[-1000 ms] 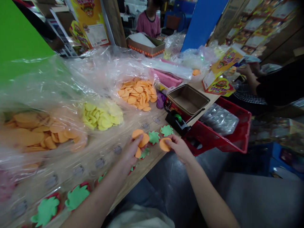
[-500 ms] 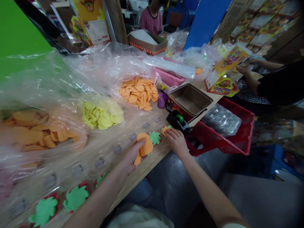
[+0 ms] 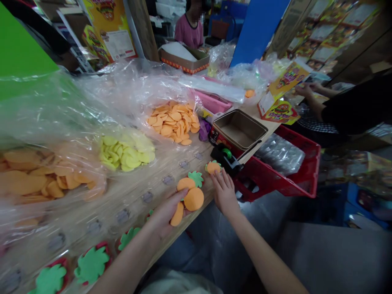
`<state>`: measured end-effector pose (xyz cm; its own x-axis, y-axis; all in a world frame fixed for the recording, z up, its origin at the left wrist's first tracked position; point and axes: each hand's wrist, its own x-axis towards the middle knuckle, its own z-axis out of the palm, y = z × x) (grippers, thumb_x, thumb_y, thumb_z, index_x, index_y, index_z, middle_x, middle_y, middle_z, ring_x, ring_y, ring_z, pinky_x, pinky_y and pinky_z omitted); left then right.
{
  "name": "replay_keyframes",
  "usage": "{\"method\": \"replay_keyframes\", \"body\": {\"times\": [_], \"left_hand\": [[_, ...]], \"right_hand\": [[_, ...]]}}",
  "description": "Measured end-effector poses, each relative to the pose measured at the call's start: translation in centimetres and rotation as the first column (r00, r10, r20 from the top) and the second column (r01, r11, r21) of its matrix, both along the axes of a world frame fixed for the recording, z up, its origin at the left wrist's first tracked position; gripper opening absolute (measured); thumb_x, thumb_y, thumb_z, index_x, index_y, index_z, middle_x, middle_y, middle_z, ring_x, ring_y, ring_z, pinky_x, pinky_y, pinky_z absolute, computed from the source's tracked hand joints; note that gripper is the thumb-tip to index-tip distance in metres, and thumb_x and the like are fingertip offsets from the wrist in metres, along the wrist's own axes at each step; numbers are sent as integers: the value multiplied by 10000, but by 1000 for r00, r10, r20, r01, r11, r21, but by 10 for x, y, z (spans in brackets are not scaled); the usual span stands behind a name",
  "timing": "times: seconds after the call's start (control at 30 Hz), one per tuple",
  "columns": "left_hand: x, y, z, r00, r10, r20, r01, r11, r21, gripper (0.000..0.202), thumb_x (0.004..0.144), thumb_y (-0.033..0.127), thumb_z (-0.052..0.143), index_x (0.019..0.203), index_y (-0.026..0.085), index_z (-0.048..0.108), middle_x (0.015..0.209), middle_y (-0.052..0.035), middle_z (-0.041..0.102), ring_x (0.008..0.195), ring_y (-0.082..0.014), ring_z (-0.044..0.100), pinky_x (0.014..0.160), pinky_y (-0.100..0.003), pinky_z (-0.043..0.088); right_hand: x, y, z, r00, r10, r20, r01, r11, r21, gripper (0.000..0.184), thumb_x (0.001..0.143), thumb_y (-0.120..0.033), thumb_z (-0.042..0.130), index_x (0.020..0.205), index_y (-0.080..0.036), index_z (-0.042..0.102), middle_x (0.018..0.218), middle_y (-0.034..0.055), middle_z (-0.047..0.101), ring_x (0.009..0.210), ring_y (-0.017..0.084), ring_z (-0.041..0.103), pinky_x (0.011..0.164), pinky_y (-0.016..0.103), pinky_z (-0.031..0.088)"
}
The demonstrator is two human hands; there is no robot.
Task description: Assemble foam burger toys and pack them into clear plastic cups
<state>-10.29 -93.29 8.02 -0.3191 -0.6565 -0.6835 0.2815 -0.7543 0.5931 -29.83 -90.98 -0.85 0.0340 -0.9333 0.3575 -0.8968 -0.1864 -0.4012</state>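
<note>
"What are your hands on right now?"

"My left hand point(image 3: 163, 214) is curled against three orange foam discs point(image 3: 194, 199) near the edge of the wooden bench point(image 3: 203, 195). I can't tell whether I'm gripping them or only pressing them down. My right hand point(image 3: 225, 192) is open, its fingertips point(image 3: 218, 174) just beside a small orange foam disc point(image 3: 213, 167) backed with green foam. A green foam leaf point(image 3: 196, 178) lies between the two hands."

"What could go wrong from here?"

"The lowest disc sits right at the bench edge, so a careless nudge could send it down onto the grey sheeting point(image 3: 260, 228) below. My right hand is also close to the black tape dispenser point(image 3: 226, 158), and a bump could tip it toward the red plastic crate point(image 3: 303, 171)."

"Anything you can read?"

"Not really. The yellow card point(image 3: 279, 110) on my right shows a cartoon burger, but its lettering is too blurred to make out, and so is the poster point(image 3: 108, 24) straight ahead."

"What else is close by?"

"A clear plastic bag point(image 3: 171, 94) of orange discs and a heap of yellow foam discs point(image 3: 127, 155) lie just beyond my left hand."
</note>
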Motion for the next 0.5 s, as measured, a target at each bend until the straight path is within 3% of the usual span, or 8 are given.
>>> {"method": "replay_keyframes", "body": {"times": [0.07, 0.17, 0.23, 0.3, 0.37, 0.4, 0.43, 0.5], "left_hand": [[-1, 1, -1, 999, 36, -11, -37, 999, -12, 329, 747, 261, 612, 1065, 216, 544, 1111, -67, 598, 988, -207, 575, 681, -273, 534], [-5, 1, -4, 997, 62, 45, -60, 996, -63, 331, 710, 227, 652, 1025, 191, 556, 1061, -78, 614, 926, -199, 600, 659, -263, 537], [-6, 0, -8, 991, 100, 85, -89, 989, -121, 296, 707, 239, 659, 982, 179, 567, 1045, -80, 615, 904, -190, 607, 661, -259, 537], [-1, -2, -11, 980, 174, 102, -156, 975, -159, 264, 723, 268, 646, 959, 181, 567, 1046, -75, 612, 877, -174, 615, 665, -257, 537], [9, -4, -12, 962, 231, 145, -210, 966, -150, 266, 744, 320, 618, 969, 190, 560, 1014, -66, 622, 800, -155, 630, 614, -247, 537], [14, -5, -12, 957, 235, 171, -212, 967, -141, 282, 752, 353, 604, 981, 195, 559, 985, -61, 629, 748, -146, 634, 571, -237, 531], [20, -6, -12, 955, 223, 197, -199, 971, -136, 300, 755, 382, 592, 990, 198, 561, 953, -56, 635, 697, -137, 632, 527, -225, 519], [28, -6, -11, 954, 190, 233, -158, 976, -149, 321, 749, 411, 587, 991, 201, 573, 900, -43, 639, 621, -118, 616, 470, -203, 490]], "right_hand": [[16, 6, 10, 932, -48, 360, 15, 995, 96, 426, 827, -166, 428, 1250, -184, 474, 1259, 103, 513, 1180, 256, 441, 945, 450, 379], [44, 15, 23, 568, -190, 801, -172, 924, 342, 308, 815, -342, 499, 1065, -188, 594, 981, 71, 646, 819, 199, 615, 684, 336, 508], [54, 16, 27, 337, -300, 892, -254, 884, 393, 253, 769, -378, 561, 907, -175, 620, 841, 38, 648, 707, 167, 607, 613, 295, 502], [50, 9, 28, 198, -363, 910, -202, 894, 401, 248, 737, -392, 595, 846, -169, 595, 786, 20, 629, 674, 150, 595, 588, 273, 491], [37, -4, 29, 193, -378, 905, -99, 911, 401, 281, 738, -417, 585, 866, -168, 572, 763, 14, 615, 641, 141, 583, 536, 251, 471], [29, -12, 29, 252, -373, 893, -26, 920, 392, 296, 745, -427, 575, 886, -167, 565, 758, 14, 610, 625, 139, 576, 512, 245, 460], [22, -19, 29, 353, -358, 865, 51, 930, 364, 299, 755, -426, 563, 902, -166, 564, 761, 17, 608, 616, 138, 569, 504, 245, 455], [15, -32, 27, 627, -277, 728, 150, 960, 236, 265, 783, -393, 540, 913, -165, 578, 810, 36, 615, 651, 148, 566, 550, 270, 468]]}}
